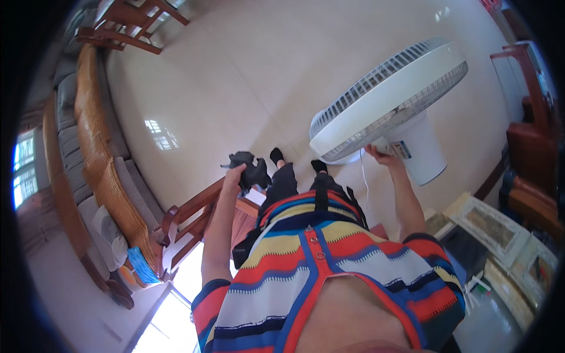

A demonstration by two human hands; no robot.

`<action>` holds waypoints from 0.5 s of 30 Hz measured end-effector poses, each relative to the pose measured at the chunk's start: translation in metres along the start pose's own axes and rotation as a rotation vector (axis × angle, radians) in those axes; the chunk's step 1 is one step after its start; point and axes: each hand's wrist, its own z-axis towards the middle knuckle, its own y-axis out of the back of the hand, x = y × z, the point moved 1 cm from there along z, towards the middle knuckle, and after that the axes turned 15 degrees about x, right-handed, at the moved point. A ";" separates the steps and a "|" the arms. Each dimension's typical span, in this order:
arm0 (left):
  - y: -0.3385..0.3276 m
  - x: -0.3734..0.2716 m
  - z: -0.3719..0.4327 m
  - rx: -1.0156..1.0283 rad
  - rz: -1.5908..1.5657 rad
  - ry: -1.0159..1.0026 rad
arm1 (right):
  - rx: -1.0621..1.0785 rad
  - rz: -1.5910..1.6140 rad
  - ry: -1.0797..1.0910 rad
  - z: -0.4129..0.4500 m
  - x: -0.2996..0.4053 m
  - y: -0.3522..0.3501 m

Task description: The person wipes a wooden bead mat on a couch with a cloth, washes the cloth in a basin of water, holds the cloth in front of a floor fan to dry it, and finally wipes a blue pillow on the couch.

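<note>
My left hand grips a crumpled dark grey cloth, held out over the tiled floor. A large white electric fan stands before me on the right, its round grille tilted across the view. My right hand is at the back of the fan, with its fingers curled at the underside near the motor housing. The housing bears a label with writing. From there a thin white cord hangs down. Part of the fan's round base shows below the grille; its stand is mostly hidden.
A long wooden sofa with grey cushions and a woven mat runs along the left. Beside my left arm is a wooden chair. More wooden furniture lines the right edge, near a pale cabinet. My feet are close to the fan base.
</note>
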 end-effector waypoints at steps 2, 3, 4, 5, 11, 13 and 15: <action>0.004 -0.029 0.000 0.016 0.035 0.009 | 0.004 -0.126 0.080 -0.004 -0.013 -0.017; 0.011 -0.042 -0.003 0.025 0.048 0.026 | 0.005 -0.135 0.098 -0.005 -0.025 -0.023; 0.016 -0.053 0.000 0.014 0.049 0.029 | 0.011 -0.143 0.118 -0.008 -0.036 -0.033; 0.022 -0.062 0.001 0.001 0.049 0.033 | -0.023 -0.156 0.230 -0.007 -0.048 -0.040; 0.052 -0.101 0.021 0.017 0.104 0.041 | -0.122 -0.397 0.699 -0.004 -0.072 -0.059; 0.058 -0.104 0.032 0.014 0.024 -0.004 | -0.106 -0.461 0.780 -0.004 -0.067 -0.066; 0.061 -0.116 0.040 0.030 -0.013 0.071 | -0.093 -0.487 0.842 -0.003 -0.062 -0.066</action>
